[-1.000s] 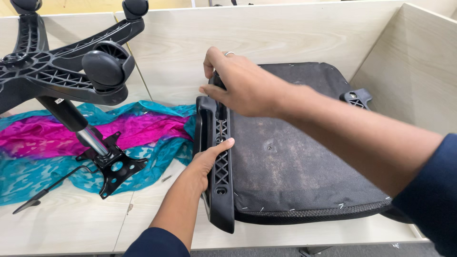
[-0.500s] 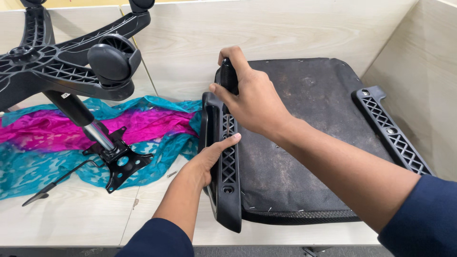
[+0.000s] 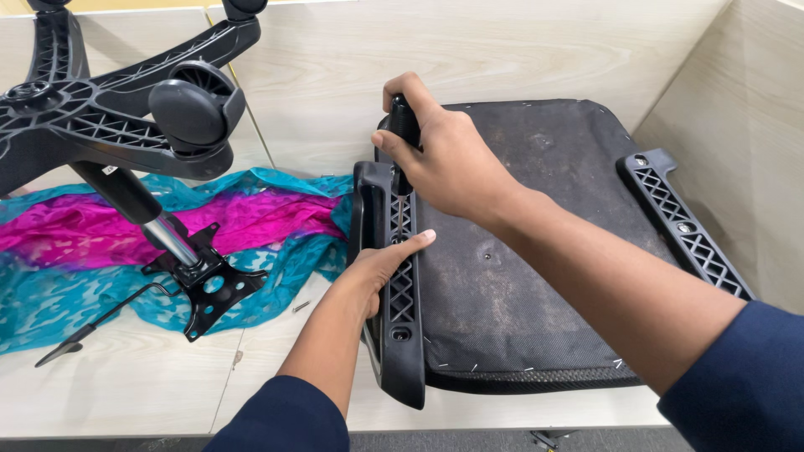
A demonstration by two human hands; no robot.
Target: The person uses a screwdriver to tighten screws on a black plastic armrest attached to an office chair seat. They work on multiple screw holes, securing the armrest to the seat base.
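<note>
Pale wooden surface (image 3: 536,50), upturned seat (image 3: 536,251) laid on it, chair base (image 3: 109,117) at left over a pink-teal cloth (image 3: 251,218), left armrest (image 3: 389,285) pressed by flat left hand (image 3: 377,268), right hand (image 3: 444,163) fingers closed round a black tool (image 3: 404,125) above the armrest.

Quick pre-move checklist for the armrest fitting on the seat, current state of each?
1. Seat lying underside up on the table: ok.
2. Left armrest bracket lying along the seat's edge: ok.
3. Left hand steadying the bracket: ok.
4. Right hand gripping a black tool over the bracket: ok.
5. Tool tip seated in a screw: cannot tell, hidden.
6. Loose screw lying near the cloth: ok.
</note>
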